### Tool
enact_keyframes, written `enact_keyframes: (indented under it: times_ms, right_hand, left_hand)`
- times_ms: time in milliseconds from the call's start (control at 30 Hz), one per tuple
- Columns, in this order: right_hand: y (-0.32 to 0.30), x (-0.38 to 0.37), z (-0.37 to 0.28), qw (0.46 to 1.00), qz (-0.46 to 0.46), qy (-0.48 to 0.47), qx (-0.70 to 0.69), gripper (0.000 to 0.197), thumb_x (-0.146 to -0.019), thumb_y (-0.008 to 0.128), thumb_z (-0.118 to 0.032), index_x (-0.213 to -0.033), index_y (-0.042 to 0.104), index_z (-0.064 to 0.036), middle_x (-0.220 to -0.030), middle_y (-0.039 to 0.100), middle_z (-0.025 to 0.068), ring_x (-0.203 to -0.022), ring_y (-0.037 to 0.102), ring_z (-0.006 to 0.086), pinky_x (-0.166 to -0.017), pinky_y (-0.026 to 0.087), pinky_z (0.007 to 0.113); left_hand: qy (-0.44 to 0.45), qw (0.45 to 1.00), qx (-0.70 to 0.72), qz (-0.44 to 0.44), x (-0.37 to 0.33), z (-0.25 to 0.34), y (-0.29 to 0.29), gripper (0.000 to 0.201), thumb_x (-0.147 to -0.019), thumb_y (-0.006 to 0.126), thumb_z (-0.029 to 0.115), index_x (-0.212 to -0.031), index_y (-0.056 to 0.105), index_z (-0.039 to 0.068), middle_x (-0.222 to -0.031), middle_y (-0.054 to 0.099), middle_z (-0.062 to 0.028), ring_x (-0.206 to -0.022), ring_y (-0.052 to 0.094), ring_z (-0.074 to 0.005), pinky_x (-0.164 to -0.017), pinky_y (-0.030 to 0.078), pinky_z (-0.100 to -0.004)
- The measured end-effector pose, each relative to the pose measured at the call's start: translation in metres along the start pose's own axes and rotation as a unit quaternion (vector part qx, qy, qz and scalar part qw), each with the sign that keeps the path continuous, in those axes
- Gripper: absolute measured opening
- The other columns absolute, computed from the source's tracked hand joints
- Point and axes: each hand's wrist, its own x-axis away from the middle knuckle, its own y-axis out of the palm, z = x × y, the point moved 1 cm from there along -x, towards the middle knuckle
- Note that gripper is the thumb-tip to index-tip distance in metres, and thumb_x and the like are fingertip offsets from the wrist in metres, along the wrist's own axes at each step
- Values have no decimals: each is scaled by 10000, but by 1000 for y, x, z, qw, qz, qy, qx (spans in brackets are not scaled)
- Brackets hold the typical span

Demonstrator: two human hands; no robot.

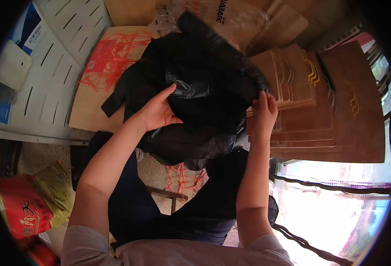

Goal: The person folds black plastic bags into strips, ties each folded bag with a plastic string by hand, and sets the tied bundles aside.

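Cataloguing, I judged spreading partly done: black plastic bag [204,91], edge pinched in my right grip [265,114]; left grip [157,111], digits apart; folds remained.

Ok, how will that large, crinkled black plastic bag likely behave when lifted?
The large, crinkled black plastic bag will probably flop, since it lies in loose folds. It seems light for its bulk: the right hand appears to pinch its edge with fingertips. Its glossy highlights suggest it may be slippery.

There are two hands [157,111] [265,114], two forearms [109,166] [253,177] and one bundle of black plastic [200,95].
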Motion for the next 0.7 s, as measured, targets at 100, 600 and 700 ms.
enact_keyframes:
  times_ms: [100, 600, 700]
  right_hand:
    - [-11, -2, -8, 981, 94, -124, 116, 303, -899, 660, -151, -1132, 548, 8, -941, 570, 28, -805, 528, 92, -728, 461, 258]
    - [60, 66, -17, 849, -327, -269, 316, 183, -734, 770, -35, -752, 591, 0, -800, 570, 74, -710, 559, 193, -613, 457, 304]
    - [59, 65, -17, 869, -321, -209, 313, 252, -732, 791, -66, -731, 546, -6, -778, 554, 65, -672, 547, 173, -589, 447, 290]
  left_hand:
    - [-28, 998, -2, 55, -7, -4, -3, 467, -971, 493, 449, -1237, 548, 69, -1157, 650, -75, -1059, 636, -211, -902, 527, -399]
    - [-24, 998, 13, 48, -3, -3, -2, 479, -980, 475, 427, -1294, 520, 69, -1230, 619, -79, -1107, 618, -207, -928, 511, -385]
    - [-19, 998, 4, 62, 1, 0, 6, 497, -981, 463, 465, -1275, 534, 71, -1204, 627, -78, -1083, 622, -185, -918, 513, -356]
